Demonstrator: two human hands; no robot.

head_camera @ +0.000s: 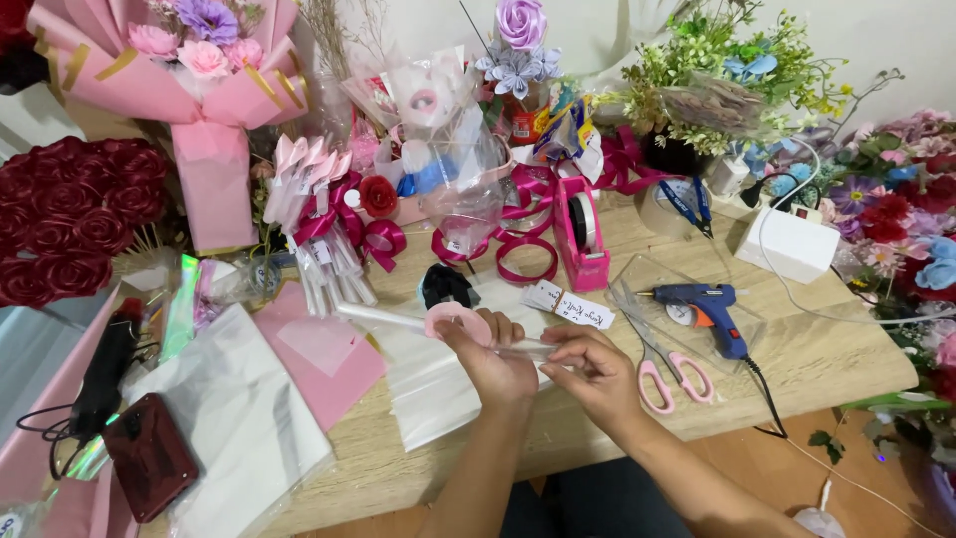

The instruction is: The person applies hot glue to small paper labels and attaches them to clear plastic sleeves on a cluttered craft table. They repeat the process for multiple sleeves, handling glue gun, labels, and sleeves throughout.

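Florist's craft workshop, wooden table [797, 364] crowded with pink-wrapped bouquet [204, 75], ribbon rolls [523, 244], glue gun [707, 309], scissors [667, 374], artificial flowers [896, 214] along its right edge

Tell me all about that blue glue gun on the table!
The glue gun has a blue plastic body, an orange nozzle pointing left and a dark blue grip. It lies on its side on clear plastic on the table, beside pink scissors. A black cord trails off the table's edge. No hand touches it.
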